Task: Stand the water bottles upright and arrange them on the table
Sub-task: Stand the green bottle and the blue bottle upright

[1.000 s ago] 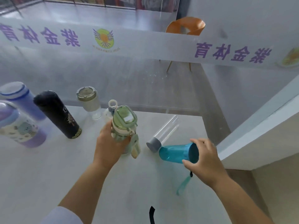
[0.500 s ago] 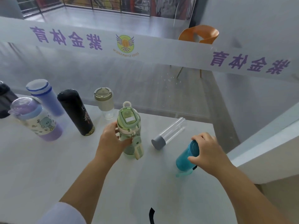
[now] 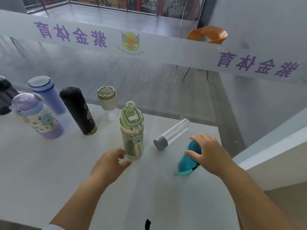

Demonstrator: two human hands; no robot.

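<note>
A green bottle [image 3: 132, 130] stands upright in the middle of the white table [image 3: 49, 171]. My left hand [image 3: 110, 163] hovers just below and left of it, fingers apart, holding nothing. My right hand [image 3: 208, 151] grips the top of a teal bottle [image 3: 186, 161], which stands nearly upright near the table's right edge, its strap trailing on the surface. A clear tube bottle with a grey cap [image 3: 172, 134] lies on its side between them. Upright at the back left are a black flask [image 3: 78, 110], a purple cartoon bottle [image 3: 38, 117], a blue bottle [image 3: 46, 93] and a small beige-lidded cup [image 3: 108, 102].
A dark bottle [image 3: 5, 95] is cut off at the left edge. A glass partition with purple lettering [image 3: 71, 34] runs behind the table. An orange chair [image 3: 207, 34] stands beyond it. A white ledge [image 3: 274, 146] borders the table's right side.
My left hand let go of the green bottle and drew back toward me. My right hand tipped the teal bottle from lying on its side up to nearly upright.
</note>
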